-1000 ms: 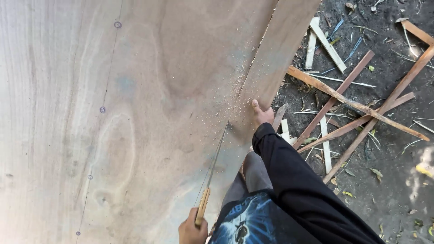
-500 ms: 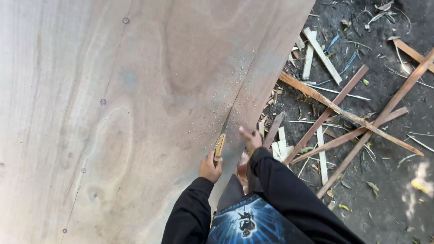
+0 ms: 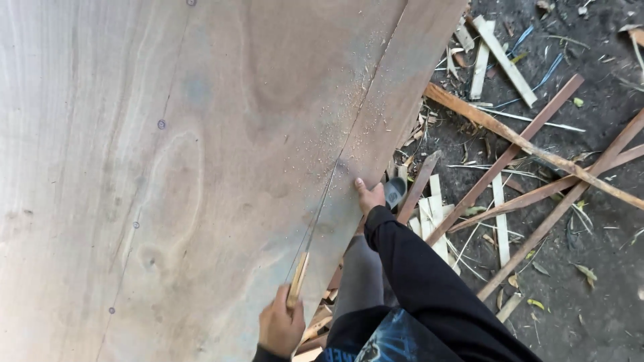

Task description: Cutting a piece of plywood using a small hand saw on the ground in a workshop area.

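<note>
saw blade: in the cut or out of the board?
In the cut. The handsaw blade runs down into the plywood sheet along a sawdust-lined kerf; the left hand grips its wooden handle.

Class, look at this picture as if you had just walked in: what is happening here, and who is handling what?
A person is sawing a large wooden board. The left hand grips the wooden handle of a handsaw, whose thin blade lies in a cut running along the board near its right edge. The right hand presses on the narrow strip beside the cut. Sawdust is scattered along the line. Wooden offcuts lie on the dark ground to the right.
</note>
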